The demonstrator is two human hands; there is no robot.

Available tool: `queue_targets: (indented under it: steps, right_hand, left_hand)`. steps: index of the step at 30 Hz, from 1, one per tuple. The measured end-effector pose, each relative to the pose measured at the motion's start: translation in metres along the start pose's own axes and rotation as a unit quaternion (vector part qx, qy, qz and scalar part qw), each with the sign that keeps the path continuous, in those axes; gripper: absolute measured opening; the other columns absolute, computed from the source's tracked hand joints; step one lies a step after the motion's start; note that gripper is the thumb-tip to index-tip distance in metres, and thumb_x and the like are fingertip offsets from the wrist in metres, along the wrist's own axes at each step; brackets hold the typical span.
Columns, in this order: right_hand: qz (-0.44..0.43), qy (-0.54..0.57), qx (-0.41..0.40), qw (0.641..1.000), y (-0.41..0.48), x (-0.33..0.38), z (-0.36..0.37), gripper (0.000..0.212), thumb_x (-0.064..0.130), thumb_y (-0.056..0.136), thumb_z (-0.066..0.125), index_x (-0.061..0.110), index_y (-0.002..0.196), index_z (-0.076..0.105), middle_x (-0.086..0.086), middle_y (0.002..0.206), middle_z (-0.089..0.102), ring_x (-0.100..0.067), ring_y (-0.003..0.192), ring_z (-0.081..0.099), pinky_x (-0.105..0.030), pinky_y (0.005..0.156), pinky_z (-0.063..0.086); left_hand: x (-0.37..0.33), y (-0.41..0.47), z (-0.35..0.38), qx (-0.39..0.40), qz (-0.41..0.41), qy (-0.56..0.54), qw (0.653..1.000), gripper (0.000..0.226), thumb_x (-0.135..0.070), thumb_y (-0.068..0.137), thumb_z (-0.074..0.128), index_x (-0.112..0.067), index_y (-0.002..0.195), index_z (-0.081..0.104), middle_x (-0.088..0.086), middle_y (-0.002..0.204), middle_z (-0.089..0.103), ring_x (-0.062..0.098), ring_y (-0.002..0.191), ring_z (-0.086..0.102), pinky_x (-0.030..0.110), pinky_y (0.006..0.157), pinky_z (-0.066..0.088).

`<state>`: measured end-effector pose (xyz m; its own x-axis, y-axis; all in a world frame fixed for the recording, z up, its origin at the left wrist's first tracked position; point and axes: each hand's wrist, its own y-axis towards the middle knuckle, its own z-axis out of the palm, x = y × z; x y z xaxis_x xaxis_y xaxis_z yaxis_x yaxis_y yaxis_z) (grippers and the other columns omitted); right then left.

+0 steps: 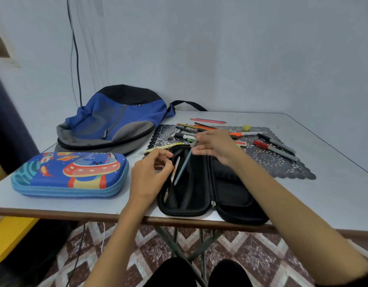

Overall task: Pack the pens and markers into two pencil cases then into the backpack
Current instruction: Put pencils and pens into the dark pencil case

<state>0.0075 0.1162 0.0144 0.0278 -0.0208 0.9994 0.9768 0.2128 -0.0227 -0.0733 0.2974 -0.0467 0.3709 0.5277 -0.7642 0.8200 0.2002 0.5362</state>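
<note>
the black case [201,183] lies unzipped and flat at the table's [323,195] near edge, and the right hand [215,145] pinches a blue pencil [184,163] by its top, tip angled down into the case's left half. the left hand [151,175] rests at the case's left rim with fingers curled around a pale pen [176,166]. left of the case sits the closed blue case [70,175], behind that the backpack [115,119], and behind the black case loose pens [199,129] and markers [276,147] lie on a mat [268,160].
</note>
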Motion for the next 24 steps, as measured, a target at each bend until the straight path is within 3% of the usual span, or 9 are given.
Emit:
queue_targets:
  steps: [4, 14, 17, 20, 22, 24]
  right_hand:
    - [0.005, -0.123, 0.021, 0.992, -0.003, -0.010, 0.019, 0.010, -0.002, 0.093, 0.056, -0.008, 0.097, 0.062, -0.021, 0.073, 0.064, -0.021, 0.053, 0.068, -0.028, 0.060, 0.061]
    - [-0.009, -0.260, 0.088, 0.961, -0.009, -0.012, 0.040, 0.011, -0.006, 0.086, 0.061, -0.001, 0.080, 0.068, -0.019, 0.080, 0.070, -0.027, 0.067, 0.070, -0.029, 0.070, 0.060]
    - [-0.057, -0.310, 0.016, 0.949, 0.004, -0.003, 0.026, 0.009, 0.000, 0.088, 0.062, 0.000, 0.085, 0.071, -0.017, 0.083, 0.073, -0.026, 0.069, 0.071, -0.029, 0.067, 0.061]
    - [-0.127, -0.448, -0.129, 0.876, 0.025, -0.001, -0.004, 0.014, 0.004, 0.086, 0.061, 0.004, 0.088, 0.074, -0.009, 0.091, 0.074, -0.020, 0.080, 0.069, -0.031, 0.070, 0.057]
    - [-0.092, -0.537, -0.162, 0.823, 0.037, -0.006, -0.027, 0.016, 0.005, 0.083, 0.062, 0.011, 0.090, 0.075, -0.004, 0.094, 0.072, -0.021, 0.088, 0.066, -0.033, 0.075, 0.054]
    - [-0.041, -0.564, -0.165, 0.808, 0.045, -0.012, -0.043, 0.013, 0.008, 0.079, 0.065, 0.011, 0.087, 0.075, -0.006, 0.092, 0.072, -0.023, 0.085, 0.066, -0.037, 0.076, 0.056]
  left_hand:
    - [0.001, 0.001, 0.000, 0.003, 0.001, 0.006, 1.000, 0.019, -0.009, 0.086, 0.066, -0.027, 0.091, 0.068, -0.009, 0.077, 0.069, 0.005, 0.074, 0.064, 0.015, 0.070, 0.050]
    - [0.002, 0.001, 0.001, 0.001, 0.008, 0.020, 1.000, 0.020, -0.013, 0.085, 0.065, -0.032, 0.091, 0.067, -0.011, 0.079, 0.070, 0.004, 0.077, 0.066, 0.023, 0.074, 0.054]
    - [0.001, -0.001, 0.001, -0.001, 0.004, 0.010, 1.000, 0.020, -0.011, 0.085, 0.065, -0.030, 0.091, 0.068, -0.011, 0.078, 0.069, 0.006, 0.076, 0.066, 0.022, 0.073, 0.053]
    - [0.001, -0.002, 0.001, -0.001, 0.003, 0.008, 1.000, 0.019, -0.009, 0.086, 0.065, -0.026, 0.092, 0.069, -0.012, 0.078, 0.068, 0.004, 0.076, 0.065, 0.019, 0.073, 0.053]
    - [0.001, -0.002, 0.001, -0.001, 0.003, 0.007, 1.000, 0.019, -0.009, 0.086, 0.065, -0.027, 0.092, 0.069, -0.012, 0.078, 0.068, 0.004, 0.076, 0.064, 0.018, 0.073, 0.052]
    - [0.002, -0.001, 0.001, -0.001, 0.003, 0.001, 1.000, 0.020, -0.008, 0.086, 0.065, -0.028, 0.091, 0.068, -0.013, 0.077, 0.068, 0.004, 0.075, 0.064, 0.017, 0.072, 0.050]
